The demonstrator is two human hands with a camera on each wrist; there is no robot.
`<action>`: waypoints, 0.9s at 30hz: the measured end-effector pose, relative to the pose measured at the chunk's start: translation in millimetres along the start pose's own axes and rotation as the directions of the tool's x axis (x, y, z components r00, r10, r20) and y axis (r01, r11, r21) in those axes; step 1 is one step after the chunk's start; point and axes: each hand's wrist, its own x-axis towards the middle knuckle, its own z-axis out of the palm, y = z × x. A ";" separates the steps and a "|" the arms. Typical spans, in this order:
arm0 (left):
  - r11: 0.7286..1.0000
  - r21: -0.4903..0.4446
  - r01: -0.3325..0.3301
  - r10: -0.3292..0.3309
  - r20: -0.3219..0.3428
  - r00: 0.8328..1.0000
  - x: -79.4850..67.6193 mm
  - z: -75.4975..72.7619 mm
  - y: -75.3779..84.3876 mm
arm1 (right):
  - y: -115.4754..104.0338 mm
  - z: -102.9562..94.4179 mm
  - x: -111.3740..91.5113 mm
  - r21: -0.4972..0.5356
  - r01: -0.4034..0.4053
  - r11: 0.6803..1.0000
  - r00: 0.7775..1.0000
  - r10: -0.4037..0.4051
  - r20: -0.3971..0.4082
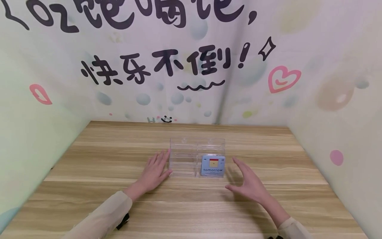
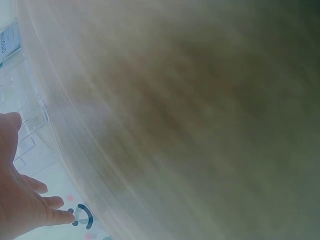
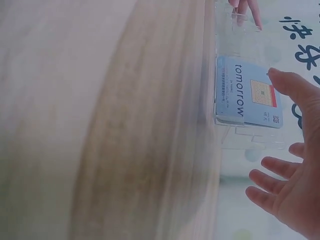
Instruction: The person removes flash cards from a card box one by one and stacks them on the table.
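Observation:
A clear plastic compartment holder [image 1: 183, 163] stands in the middle of the table. Its lower right compartment carries a flat light-blue card pack [image 1: 212, 169] marked "tomorrow", with a small yellow and red picture; the right wrist view shows that pack [image 3: 255, 95] upright behind a clear lip. At the holder's left side is my left hand [image 1: 153, 172], fingers extended and fingertips right at its edge. Off the right side, my right hand [image 1: 250, 184] is held with thumb and fingers spread, nothing between them.
The holder's other compartments are see-through. Beneath it lies a wood-grain table [image 1: 185, 212]. Behind the table hangs a pale printed backdrop [image 1: 191, 103] with black lettering, and pale side walls [image 1: 331, 109] close in on the left and right.

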 end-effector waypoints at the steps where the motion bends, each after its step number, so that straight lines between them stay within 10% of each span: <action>1: 1.000 0.001 0.002 -0.002 0.003 1.000 0.0 -0.2 0.0 | 0.7 0.2 0.6 0.015 0.002 1.000 1.000 -0.002 -0.008; 27: 1.000 0.007 0.001 -0.001 0.001 1.000 -0.9 -1.1 0.1 | 6.1 3.5 14.5 0.268 -0.049 0.962 0.995 0.069 -0.066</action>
